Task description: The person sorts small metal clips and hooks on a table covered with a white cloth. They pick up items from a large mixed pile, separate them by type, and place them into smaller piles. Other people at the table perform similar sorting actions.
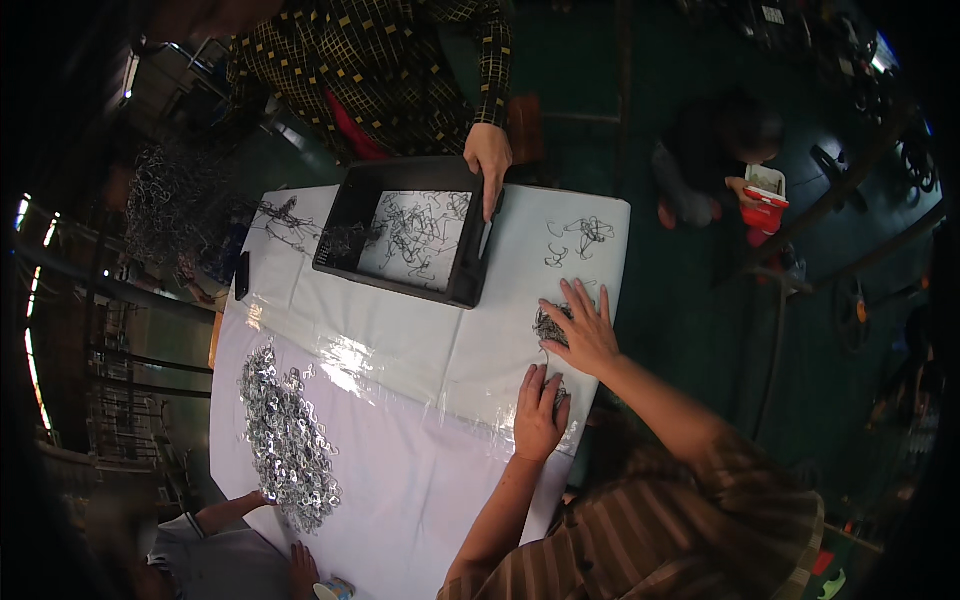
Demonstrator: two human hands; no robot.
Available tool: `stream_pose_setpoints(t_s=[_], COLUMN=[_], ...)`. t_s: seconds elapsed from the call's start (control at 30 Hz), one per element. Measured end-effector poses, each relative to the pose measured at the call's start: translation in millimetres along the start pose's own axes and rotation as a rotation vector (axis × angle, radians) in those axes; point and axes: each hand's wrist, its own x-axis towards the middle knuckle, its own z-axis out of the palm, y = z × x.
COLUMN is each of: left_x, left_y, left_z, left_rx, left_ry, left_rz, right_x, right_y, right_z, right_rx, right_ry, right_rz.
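My right hand (588, 330) lies with spread fingers over a small pile of dark bent wire hooks (550, 322) near the table's right edge. Just nearer to me, my left hand (540, 425) rests flat, its fingers stretched out, beside more wire hooks (560, 398) that it partly hides. Neither hand visibly grips anything. A few loose wire hooks (592, 232) are scattered on the white table covering (400, 360) beyond my right hand.
Across the table another person's hand (489, 160) holds a black crate (462, 290) with wire hooks inside. A heap of shiny metal hooks (290, 440) lies at left by a grey-clothed person (225, 560). A phone (242, 276) and paper cup (335, 588) sit at the edges.
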Motion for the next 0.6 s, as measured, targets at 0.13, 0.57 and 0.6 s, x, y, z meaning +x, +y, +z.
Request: stream_pose_setpoints(t_s=[0.13,0.57,0.6], left_x=[2.4,87.3,98.0], left_y=[-0.4,-19.8,-28.0], left_z=[0.1,-87.3,-96.8], left_rx=[0.004,0.075,0.135], left_ry=[-0.030,0.481,0.458], left_rz=[0.030,-0.102,-0.081], right_x=[14.6,10.1,10.9], right_y=[12.6,17.1,17.1], right_z=[5.7,6.3,7.8], right_rx=[0.027,0.152,0.150], right_ry=[0.057,0.130,0.132], right_rz=[0.030,0.078,0.073])
